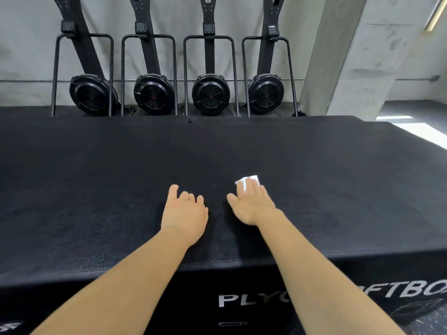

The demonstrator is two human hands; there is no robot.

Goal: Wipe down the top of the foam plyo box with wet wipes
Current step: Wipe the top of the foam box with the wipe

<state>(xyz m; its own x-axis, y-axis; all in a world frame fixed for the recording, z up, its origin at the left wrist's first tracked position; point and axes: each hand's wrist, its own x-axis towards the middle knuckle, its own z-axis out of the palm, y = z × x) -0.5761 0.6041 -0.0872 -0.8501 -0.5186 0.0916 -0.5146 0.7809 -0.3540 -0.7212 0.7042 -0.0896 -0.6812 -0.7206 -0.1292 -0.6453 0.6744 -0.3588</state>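
Observation:
The black foam plyo box [96,177] fills the middle of the head view, its textured top facing me and white lettering on its near side. My right hand [251,204] lies flat on the top with straight fingers pressing a folded white wet wipe [251,178], whose far edge shows beyond the fingertips. My left hand [185,213] rests beside it on the box top, palm down, fingers loosely bent, holding nothing.
Several black fan machines [210,93] with upright frames stand in a row against the grey wall behind the box. A concrete pillar [358,56] rises at the back right. Bright floor [425,134] shows past the box's right corner.

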